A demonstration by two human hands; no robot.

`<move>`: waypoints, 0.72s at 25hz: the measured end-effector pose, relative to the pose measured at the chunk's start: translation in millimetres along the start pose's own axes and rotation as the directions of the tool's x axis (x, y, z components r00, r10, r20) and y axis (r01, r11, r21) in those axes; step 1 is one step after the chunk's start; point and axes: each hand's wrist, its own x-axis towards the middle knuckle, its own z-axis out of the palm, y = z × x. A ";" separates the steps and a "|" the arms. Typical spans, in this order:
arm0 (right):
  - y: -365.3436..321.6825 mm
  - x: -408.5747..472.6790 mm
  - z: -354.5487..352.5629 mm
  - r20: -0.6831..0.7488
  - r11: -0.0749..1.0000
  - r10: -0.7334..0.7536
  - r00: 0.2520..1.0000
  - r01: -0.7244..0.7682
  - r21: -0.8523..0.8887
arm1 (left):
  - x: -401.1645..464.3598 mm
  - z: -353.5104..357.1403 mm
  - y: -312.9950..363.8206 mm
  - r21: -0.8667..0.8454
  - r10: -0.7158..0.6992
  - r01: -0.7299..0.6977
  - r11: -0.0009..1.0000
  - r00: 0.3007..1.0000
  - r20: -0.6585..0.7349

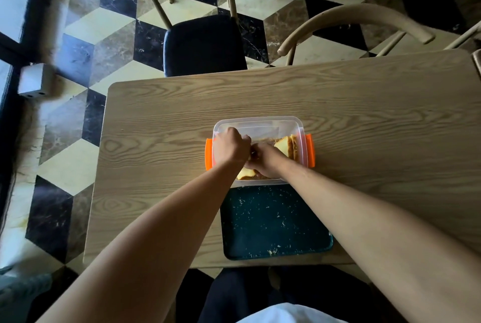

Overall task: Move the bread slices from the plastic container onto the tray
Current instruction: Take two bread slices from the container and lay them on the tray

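A clear plastic container (260,124) with orange side clips stands on the wooden table, just beyond a dark teal tray (276,221) that carries only crumbs. Bread slices (285,146) stand on edge at the container's right end, and another slice (246,173) shows at its near edge under my hands. My left hand (231,146) and my right hand (263,159) are both inside the container, fingers curled and meeting in its middle. They hide what they pinch; it looks like a bread slice between them.
The wooden table (364,119) spreads wide to the right and left of the container. Two wooden chairs (203,44) stand at the far side, over a chequered tile floor. A window frame runs along the left.
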 end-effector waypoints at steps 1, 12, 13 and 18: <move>-0.5 0.7 0.0 -0.001 1.000 0.009 1.000 -0.009 -0.007 | 0.5 -0.3 1.1 -0.001 -0.008 0.009 1.000 1.000 0.004; -7.3 -15.0 -8.5 -0.201 0.990 0.107 0.974 -0.122 -0.067 | -14.1 -27.5 4.3 -0.040 -0.036 0.034 0.999 0.998 -0.060; -8.8 -20.4 -12.5 -0.241 0.992 0.107 0.965 -0.120 -0.041 | -16.9 -33.1 4.7 -0.057 -0.042 0.039 0.998 0.997 -0.067; -10.9 -63.1 -35.9 -0.445 0.998 0.049 0.894 -0.027 0.054 | -51.2 -71.5 -5.9 -0.222 0.022 -0.062 0.973 0.983 -0.181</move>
